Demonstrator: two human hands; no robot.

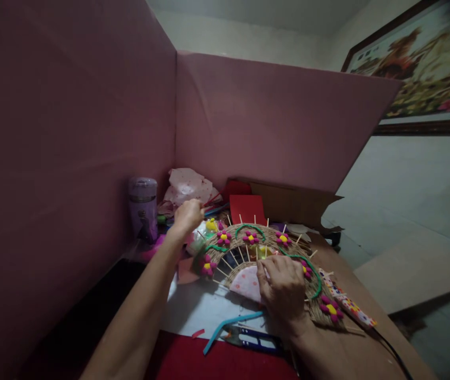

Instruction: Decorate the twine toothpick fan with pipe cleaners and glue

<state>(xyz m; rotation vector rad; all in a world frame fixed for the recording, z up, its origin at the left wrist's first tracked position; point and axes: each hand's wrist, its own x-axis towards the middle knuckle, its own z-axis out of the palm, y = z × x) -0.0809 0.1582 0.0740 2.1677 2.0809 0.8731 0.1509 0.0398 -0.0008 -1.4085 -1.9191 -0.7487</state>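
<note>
My right hand (283,287) is closed on the lower middle of a fan-shaped woven piece (274,232), its fingers over the pale dotted half-round (244,282) at the centre. Thin sticks radiate through the twine weave. Magenta and yellow flowers (251,237) and green curled strips (312,264) decorate it. Further back on the left, my left hand (189,215) is curled shut beside the heap of materials; what its fingers hold, if anything, is hidden. A bent blue pipe cleaner (228,320) and dark-handled thread snips (252,338) lie in front of the fan.
A purple canister (143,208) stands left, near crumpled dotted pink cloth (189,184). Red card (246,208) and torn cardboard (292,203) lean at the back. A flower-patterned glue gun-like tool (347,301) with a black cord lies right. Pink panels (268,121) enclose the left and back.
</note>
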